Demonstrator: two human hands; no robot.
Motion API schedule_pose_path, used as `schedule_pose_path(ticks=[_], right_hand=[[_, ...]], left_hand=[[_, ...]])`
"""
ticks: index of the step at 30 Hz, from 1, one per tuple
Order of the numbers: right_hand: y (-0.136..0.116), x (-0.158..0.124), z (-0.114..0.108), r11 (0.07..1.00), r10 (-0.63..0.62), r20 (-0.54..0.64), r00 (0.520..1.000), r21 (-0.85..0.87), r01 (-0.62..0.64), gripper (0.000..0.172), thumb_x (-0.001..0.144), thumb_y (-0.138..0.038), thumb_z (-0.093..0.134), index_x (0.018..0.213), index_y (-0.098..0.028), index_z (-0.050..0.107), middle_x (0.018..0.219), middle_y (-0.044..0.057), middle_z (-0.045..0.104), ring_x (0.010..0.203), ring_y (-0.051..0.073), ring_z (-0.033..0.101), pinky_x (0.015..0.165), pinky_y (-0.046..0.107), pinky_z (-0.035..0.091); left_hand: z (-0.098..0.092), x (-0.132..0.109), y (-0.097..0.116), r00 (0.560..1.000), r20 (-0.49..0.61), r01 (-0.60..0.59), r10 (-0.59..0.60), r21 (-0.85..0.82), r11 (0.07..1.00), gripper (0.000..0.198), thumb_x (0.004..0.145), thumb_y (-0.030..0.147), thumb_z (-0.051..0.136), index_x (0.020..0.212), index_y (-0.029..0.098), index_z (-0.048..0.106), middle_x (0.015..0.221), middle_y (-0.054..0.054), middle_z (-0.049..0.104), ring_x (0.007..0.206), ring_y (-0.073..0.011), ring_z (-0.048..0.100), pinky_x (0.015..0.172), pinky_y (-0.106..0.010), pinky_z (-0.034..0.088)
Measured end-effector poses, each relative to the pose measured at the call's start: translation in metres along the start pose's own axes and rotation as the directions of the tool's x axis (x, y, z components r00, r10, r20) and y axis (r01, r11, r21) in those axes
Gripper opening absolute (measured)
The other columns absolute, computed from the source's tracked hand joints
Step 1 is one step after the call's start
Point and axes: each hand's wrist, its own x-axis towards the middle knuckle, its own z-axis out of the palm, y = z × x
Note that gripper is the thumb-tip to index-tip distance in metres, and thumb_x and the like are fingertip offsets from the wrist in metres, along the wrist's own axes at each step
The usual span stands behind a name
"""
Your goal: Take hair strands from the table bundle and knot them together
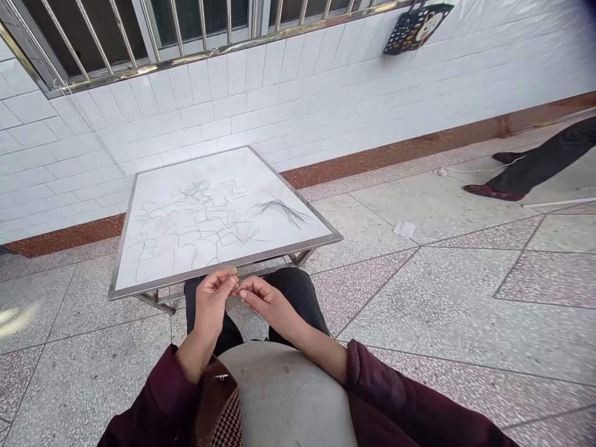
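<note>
Black hair strands (195,223) lie in loose zigzags across a white-topped table (288,250) with a metal rim, which stands just beyond the person's knees. Toward the table's right side, a denser bunch (284,213) of strands lies with its ends fanned out. So far, that one bunch is the only gathered hair on view, while many single strands lie spread apart over the rest of the top. The left hand (212,301) is closed to a pinch just in front of the near rim, its thumb and fingertips holding a fine strand (225,267) that rises toward a small tan tip. The right hand (265,302) is also curled, with its thumb and forefinger pinched together just beside the left hand's fingertips. Whether it holds the same strand is too fine to tell. Both hands hover above dark trousers (298,298) and a pale cloth (284,391) across the lap, with maroon sleeves (386,391) at the wrists. Off to the right, another person's black-trousered legs (535,158) and red shoes (493,192) stand on the speckled tile floor (400,292).
</note>
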Motion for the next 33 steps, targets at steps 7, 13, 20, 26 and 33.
schedule_pose_path(ticks=[7, 13, 20, 26, 33], right_hand=[[0.005, 0.001, -0.003, 0.973, -0.138, -0.048, 0.989, -0.192, 0.127, 0.017, 0.089, -0.036, 0.058, 0.091, -0.021, 0.065, 0.084, 0.002, 0.064, 0.074, 0.015, 0.054, 0.067, 0.028, 0.042], [0.007, 0.003, -0.007, 0.981, -0.082, -0.016, 0.996, -0.178, 0.078, 0.018, 0.086, -0.038, 0.060, 0.086, -0.021, 0.066, 0.080, 0.001, 0.063, 0.072, 0.015, 0.053, 0.067, 0.028, 0.042], [0.004, 0.006, -0.011, 0.992, 0.042, 0.063, 0.997, -0.118, -0.035, 0.023, 0.082, -0.041, 0.063, 0.079, -0.019, 0.065, 0.069, -0.002, 0.058, 0.062, 0.012, 0.047, 0.060, 0.025, 0.039], [0.014, 0.008, -0.013, 0.989, 0.036, 0.142, 0.989, -0.146, -0.015, 0.022, 0.084, -0.040, 0.060, 0.079, -0.019, 0.065, 0.069, -0.002, 0.058, 0.064, 0.012, 0.050, 0.063, 0.026, 0.042], [0.015, 0.006, -0.014, 0.929, -0.064, 0.180, 0.982, -0.349, 0.124, 0.015, 0.088, -0.033, 0.059, 0.092, -0.020, 0.066, 0.079, 0.000, 0.064, 0.069, 0.013, 0.055, 0.066, 0.026, 0.045]], left_hand=[[-0.002, 0.001, -0.001, 1.000, 0.002, 0.014, -0.014, 0.009, 1.000, 0.023, 0.075, 0.035, 0.076, 0.090, 0.016, 0.074, 0.071, -0.001, 0.066, 0.064, -0.0105, 0.059, 0.061, -0.022, 0.050], [-0.005, 0.003, 0.000, 0.997, 0.008, 0.076, -0.077, 0.016, 0.997, 0.027, 0.073, 0.034, 0.077, 0.092, 0.016, 0.076, 0.071, -0.001, 0.067, 0.062, -0.0094, 0.059, 0.059, -0.021, 0.049], [-0.007, 0.008, 0.004, 0.990, -0.017, 0.139, -0.138, 0.104, 0.985, 0.032, 0.066, 0.032, 0.080, 0.091, 0.014, 0.077, 0.066, -0.002, 0.069, 0.057, -0.0112, 0.059, 0.055, -0.024, 0.051], [-0.011, 0.009, 0.002, 0.986, 0.015, 0.159, -0.166, 0.212, 0.964, 0.026, 0.067, 0.027, 0.077, 0.091, 0.014, 0.077, 0.069, -0.002, 0.071, 0.055, -0.0106, 0.060, 0.056, -0.024, 0.053], [-0.017, 0.007, 0.000, 0.988, 0.012, 0.150, -0.156, 0.220, 0.964, 0.026, 0.069, 0.028, 0.075, 0.092, 0.015, 0.077, 0.074, -0.003, 0.072, 0.057, -0.0110, 0.062, 0.057, -0.024, 0.054]])
